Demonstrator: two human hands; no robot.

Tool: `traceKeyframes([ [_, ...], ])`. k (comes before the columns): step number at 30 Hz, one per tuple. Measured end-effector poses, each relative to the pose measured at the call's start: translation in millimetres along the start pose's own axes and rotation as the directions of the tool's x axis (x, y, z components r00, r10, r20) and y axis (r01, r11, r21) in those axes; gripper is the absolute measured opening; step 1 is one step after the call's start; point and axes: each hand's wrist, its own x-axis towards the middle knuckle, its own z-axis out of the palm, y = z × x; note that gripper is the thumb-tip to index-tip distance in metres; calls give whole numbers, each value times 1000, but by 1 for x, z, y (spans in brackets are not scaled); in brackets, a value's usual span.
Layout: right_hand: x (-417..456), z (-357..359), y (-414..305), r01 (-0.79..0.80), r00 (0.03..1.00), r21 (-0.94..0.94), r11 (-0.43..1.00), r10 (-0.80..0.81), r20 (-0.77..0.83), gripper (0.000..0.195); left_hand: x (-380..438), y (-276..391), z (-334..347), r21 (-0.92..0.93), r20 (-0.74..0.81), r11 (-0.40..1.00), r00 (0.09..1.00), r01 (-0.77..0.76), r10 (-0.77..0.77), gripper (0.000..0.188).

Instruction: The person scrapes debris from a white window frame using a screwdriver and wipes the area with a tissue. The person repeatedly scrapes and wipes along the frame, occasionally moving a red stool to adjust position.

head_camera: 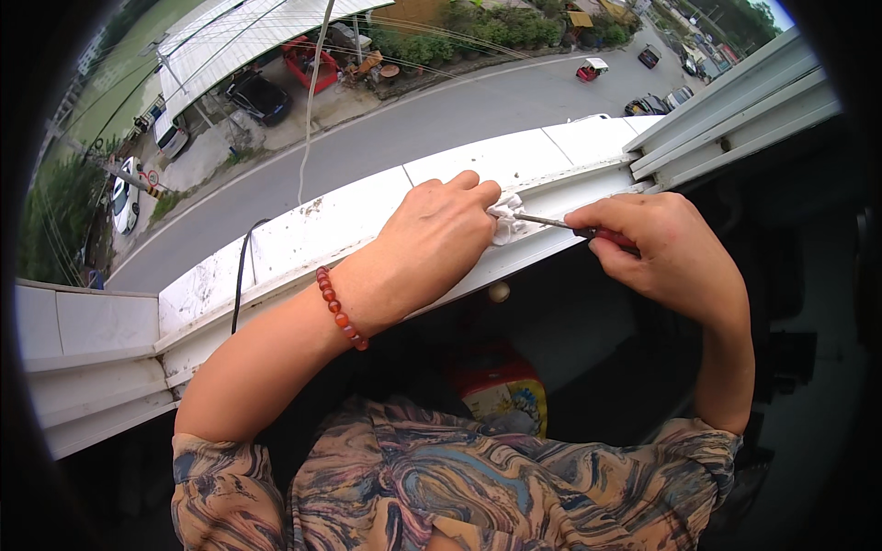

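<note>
My left hand (441, 231), with a red bead bracelet (335, 310) at its wrist, pinches a crumpled white tissue or cloth (508, 219) over the white window-frame track (551, 200). A screwdriver (606, 237) with a dark red handle is gripped in my right hand (661, 248). Its metal shaft points left and its tip meets the white wad beside my left fingertips. Exactly how the tip touches the wad cannot be told. Parts of the track lie hidden under my left hand and forearm.
Outside the frame runs a white tiled ledge (358, 206) with dirt specks, above a road (441, 113) with vehicles. A black cable (241, 275) crosses the ledge at left, and a pale cord (311, 103) hangs above it. White frame uprights (737, 110) stand at right.
</note>
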Motion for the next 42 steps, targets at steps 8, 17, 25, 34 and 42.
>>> traceKeyframes([
  [8, 55, -11, -16, -25, 908, 76, 997, -10, 419, 21, -40, 7, 2, -12, -150, 986, 975, 166, -166, 11],
  [17, 122, 33, -71, -44, 743, 379, 924, -223, 631, 24, -138, 13, -48, 167, -32, 889, 904, 425, -426, 1],
  [25, 140, 54, -90, 343, 822, 577, 741, -534, 197, 25, -158, 28, -86, 256, -322, 740, 776, 622, -542, 11],
  [34, 43, -18, 3, 125, 962, 25, 992, -127, 242, 24, -3, 18, 5, -134, -290, 979, 938, 154, -187, 11],
  [42, 11, 30, -3, 71, 996, 57, 996, -74, 56, 30, -21, 10, 12, 181, -160, 980, 986, 77, -49, 1],
])
